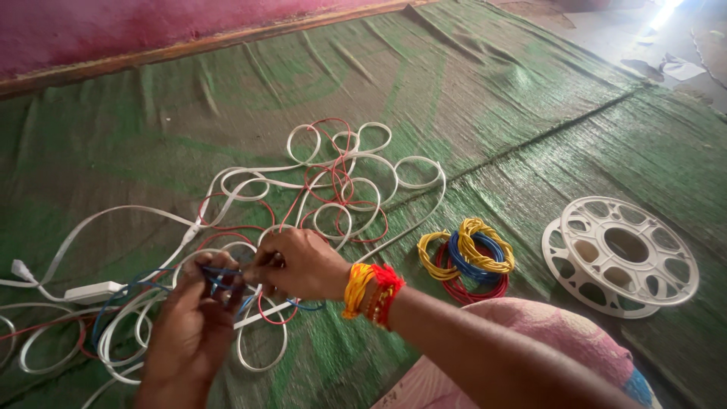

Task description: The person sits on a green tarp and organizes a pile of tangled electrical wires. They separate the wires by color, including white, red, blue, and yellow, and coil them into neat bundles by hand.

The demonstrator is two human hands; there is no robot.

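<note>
Both sets of fingers pinch in tight on a thin blue wire (219, 277), left hand (191, 326) gripping it from below-left, right hand (299, 263) curled over it from the right, fingertips nearly touching each other. The blue wire sits between the hands, low centre-left of view, just above the mat, its loops trailing left under the left hand and right under the right wrist. Right wrist carries a yellow, orange and red thread band (371, 291). Directly under and around the hands: tangle of flat white strip (356, 163) in many loops, spreading up toward the middle of the mat, mixed with thin red wire (333, 174). A small white box (95, 291) sits inline on the strip, left of the left hand; a white end plug (21, 270) lies further left near the edge. Right of the hands, apart from the tangle: coiled bundles of yellow, blue and red wire (467, 259) stacked together. Further right, well apart: empty white plastic spool (622, 254) lying flat. All on a green woven mat (492, 98); pink wall (113, 26) along the top.
</note>
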